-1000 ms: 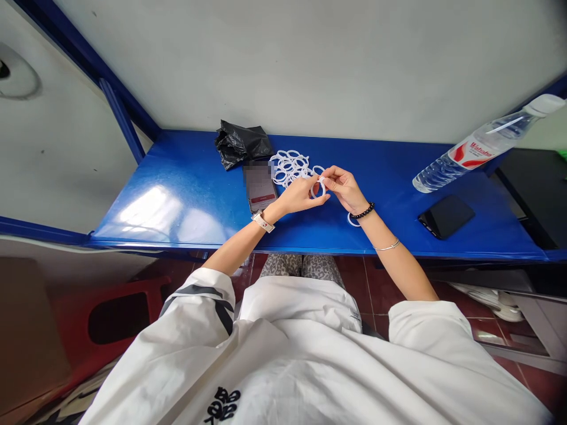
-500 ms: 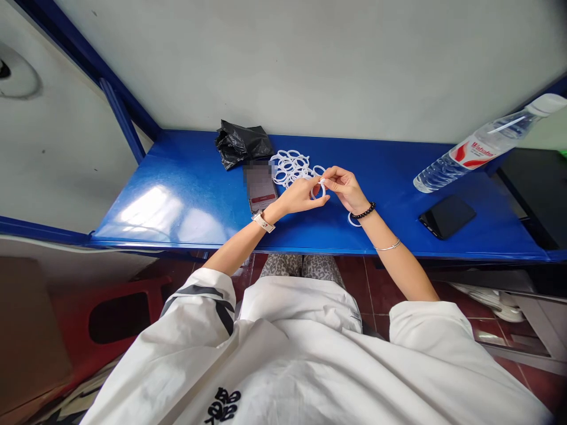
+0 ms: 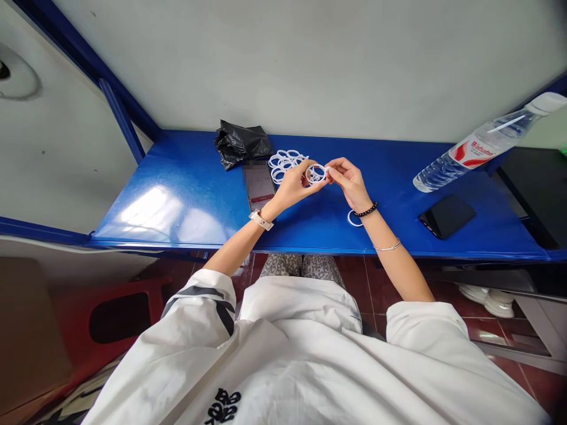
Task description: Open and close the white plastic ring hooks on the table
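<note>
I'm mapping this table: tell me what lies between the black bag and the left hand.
Head view: a pile of white rings and part of a phone lie between the black bag and left hand.

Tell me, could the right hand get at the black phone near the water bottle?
Probably yes: blue tabletop stretches between the right hand and the black phone. It seems to be pinching a white ring, though, so it might need to let go first.
</note>
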Motion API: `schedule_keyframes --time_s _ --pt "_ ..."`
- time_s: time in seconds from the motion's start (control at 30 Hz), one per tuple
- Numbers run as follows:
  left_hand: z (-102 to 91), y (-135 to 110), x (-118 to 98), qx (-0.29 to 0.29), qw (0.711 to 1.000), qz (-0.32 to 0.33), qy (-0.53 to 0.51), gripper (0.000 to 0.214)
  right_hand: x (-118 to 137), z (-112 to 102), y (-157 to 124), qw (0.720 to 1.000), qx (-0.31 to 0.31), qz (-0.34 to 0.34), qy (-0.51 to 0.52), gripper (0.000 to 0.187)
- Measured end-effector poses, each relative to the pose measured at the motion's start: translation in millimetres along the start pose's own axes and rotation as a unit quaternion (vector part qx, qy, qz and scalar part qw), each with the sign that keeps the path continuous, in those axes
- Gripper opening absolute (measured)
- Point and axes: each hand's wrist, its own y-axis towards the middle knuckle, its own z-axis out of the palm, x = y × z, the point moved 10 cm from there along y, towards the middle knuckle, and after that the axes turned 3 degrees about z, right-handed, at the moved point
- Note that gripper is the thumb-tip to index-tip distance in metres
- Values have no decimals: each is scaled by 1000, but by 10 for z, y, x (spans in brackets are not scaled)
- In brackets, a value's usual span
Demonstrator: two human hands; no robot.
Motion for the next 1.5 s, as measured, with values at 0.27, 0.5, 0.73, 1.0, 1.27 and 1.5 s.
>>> schedule_keyframes --time_s 0.27,0.5,0.73,1.0,1.27,1.5 --pt "35 5 9 16 998 -10 -58 55 5 79 -7 994 23 -41 -98 61" --pt "140 -30 28 68 996 -3 -58 45 110 144 -48 970 42 -113 -213 55" --pt "158 -45 46 75 997 1 -13 37 114 144 -60 973 44 -64 -216 48" --pt "72 -39 81 44 997 -14 64 40 136 84 -65 974 -1 -43 -220 39" --pt "-112 -18 295 -21 983 -39 179 36 16 -167 19 915 57 16 -398 15" --pt "23 -81 457 41 966 -73 246 32 -322 -563 -134 870 181 187 -419 21"
